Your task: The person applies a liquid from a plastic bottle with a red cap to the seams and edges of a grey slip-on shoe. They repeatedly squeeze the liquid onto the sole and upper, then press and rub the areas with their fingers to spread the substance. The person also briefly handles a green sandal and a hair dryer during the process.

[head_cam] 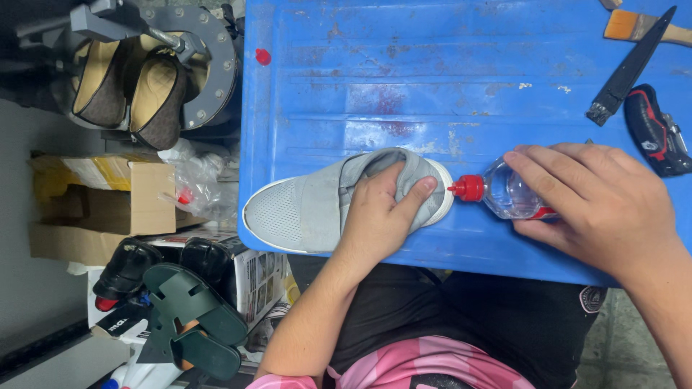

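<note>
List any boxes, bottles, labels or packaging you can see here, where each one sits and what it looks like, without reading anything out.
Clear squeeze bottle: on the blue table, under the right hand, red nozzle, red label band.
Brown cardboard box: on the floor left of the table, flaps open, yellow patch on top.
Printed white carton: below the table's left corner, dark print on its side.
Clear plastic bag: crumpled beside the cardboard box.

The sneaker (317, 205) under my left hand (378, 216) is pale grey mesh with a white sole. My right hand (602, 202) covers a clear bottle (504, 193) with a red cap. The table (404, 79) is scuffed blue. Nearby lie a black knife (628, 70), green sandals (191, 317) and brown patterned pumps (130, 86).
</note>
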